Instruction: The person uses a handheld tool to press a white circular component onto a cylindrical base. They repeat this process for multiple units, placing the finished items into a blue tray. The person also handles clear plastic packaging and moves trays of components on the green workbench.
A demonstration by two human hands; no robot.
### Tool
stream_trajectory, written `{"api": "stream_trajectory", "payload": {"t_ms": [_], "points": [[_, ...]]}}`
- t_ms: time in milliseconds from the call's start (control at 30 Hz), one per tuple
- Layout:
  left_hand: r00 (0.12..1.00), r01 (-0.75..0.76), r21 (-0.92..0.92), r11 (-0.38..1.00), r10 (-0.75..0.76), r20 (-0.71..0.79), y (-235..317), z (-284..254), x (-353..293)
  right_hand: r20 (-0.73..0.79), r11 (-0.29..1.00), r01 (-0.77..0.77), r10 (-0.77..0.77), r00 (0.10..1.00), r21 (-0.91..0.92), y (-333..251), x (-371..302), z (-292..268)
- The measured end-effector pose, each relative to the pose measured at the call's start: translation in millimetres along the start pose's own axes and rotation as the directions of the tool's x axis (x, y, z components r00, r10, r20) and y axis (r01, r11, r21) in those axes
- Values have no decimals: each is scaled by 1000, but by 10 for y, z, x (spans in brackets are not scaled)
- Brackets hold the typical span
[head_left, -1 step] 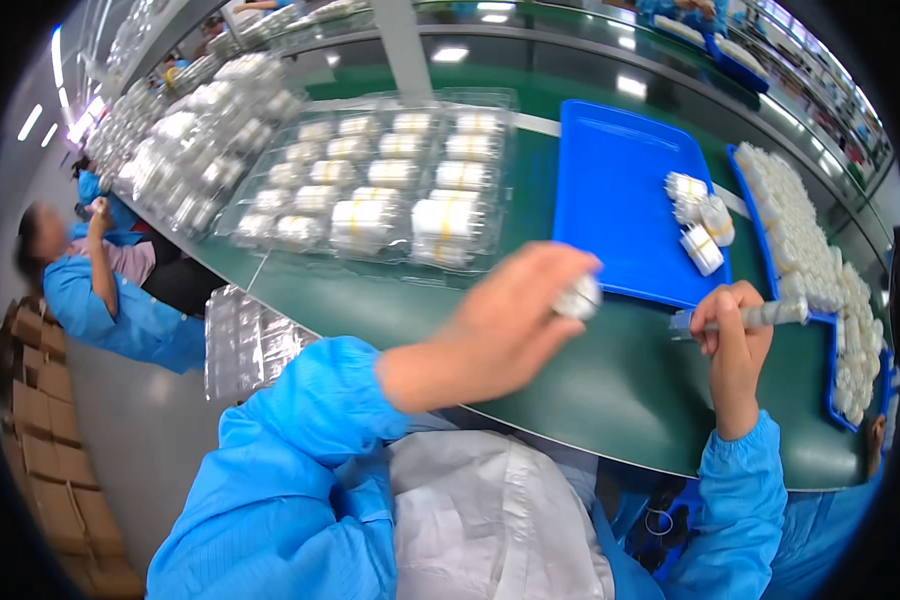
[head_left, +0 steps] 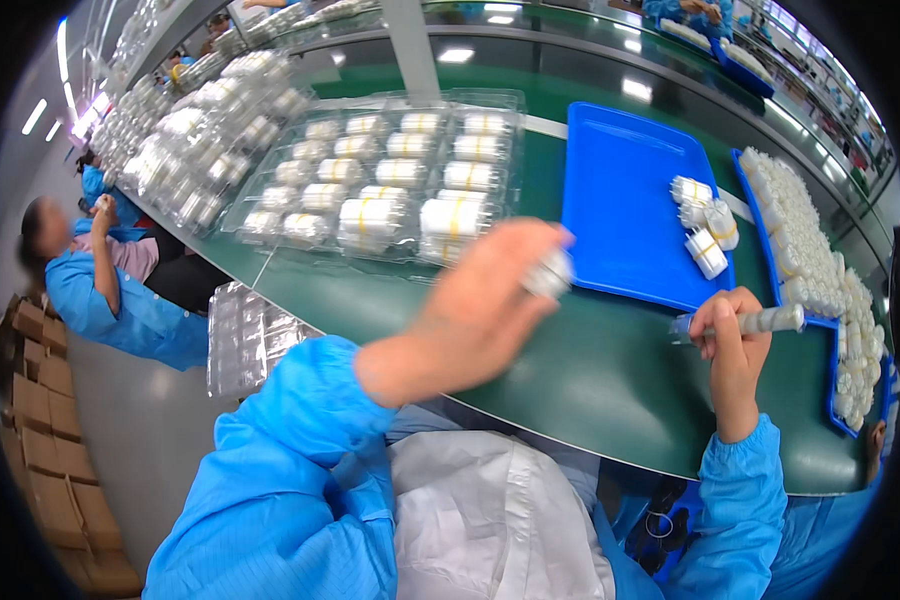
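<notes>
My left hand (head_left: 475, 310), slightly blurred, holds a small white cylindrical part (head_left: 548, 274) at its fingertips. It hovers over the green table between the clear blister tray (head_left: 517, 160) and the blue tray (head_left: 620, 200). Rows of white cylindrical parts wrapped with yellow bands (head_left: 406, 172) fill the blister tray. My right hand (head_left: 732, 335) is closed around a syringe-like clear and whitish plastic tool (head_left: 776, 319), held sideways just in front of the blue tray. Several white banded parts (head_left: 707, 254) lie at that tray's right side.
Another blue tray at the right is heaped with white parts (head_left: 795, 240). Filled clear trays (head_left: 185, 150) are stacked at the far left. An unfilled clear tray (head_left: 245, 340) sits by the left table edge. A co-worker in blue (head_left: 120, 300) is at the left, near cardboard boxes (head_left: 55, 450).
My left hand has moved left and slightly up with the white part, away from the blue tray and toward the blister tray. My right hand stays nearly in place with the tool.
</notes>
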State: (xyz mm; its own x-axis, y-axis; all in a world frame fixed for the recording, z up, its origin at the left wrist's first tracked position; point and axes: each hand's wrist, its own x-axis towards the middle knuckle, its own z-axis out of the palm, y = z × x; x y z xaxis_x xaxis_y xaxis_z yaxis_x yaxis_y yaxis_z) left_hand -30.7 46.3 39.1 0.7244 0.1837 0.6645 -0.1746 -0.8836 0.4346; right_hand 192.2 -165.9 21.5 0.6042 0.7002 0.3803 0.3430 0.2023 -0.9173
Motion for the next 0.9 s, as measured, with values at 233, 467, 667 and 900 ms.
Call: {"api": "stream_trajectory", "payload": {"t_ms": [233,467,667,900], "points": [[952,283,660,696,-285,-108,-845,-1569,-522,69,998,49,-48,996,-24,36,24,127],[822,468,387,795,-552,141,-1258,-1801,-599,29,995,-13,16,999,-98,101,-27,120],[842,328,736,592,-537,56,-995,-1645,-114,111,973,173,-158,981,-150,200,1,240],[940,-145,291,946,41,338,-344,-41,1475,227,810,504,-452,862,-299,268,42,325]]}}
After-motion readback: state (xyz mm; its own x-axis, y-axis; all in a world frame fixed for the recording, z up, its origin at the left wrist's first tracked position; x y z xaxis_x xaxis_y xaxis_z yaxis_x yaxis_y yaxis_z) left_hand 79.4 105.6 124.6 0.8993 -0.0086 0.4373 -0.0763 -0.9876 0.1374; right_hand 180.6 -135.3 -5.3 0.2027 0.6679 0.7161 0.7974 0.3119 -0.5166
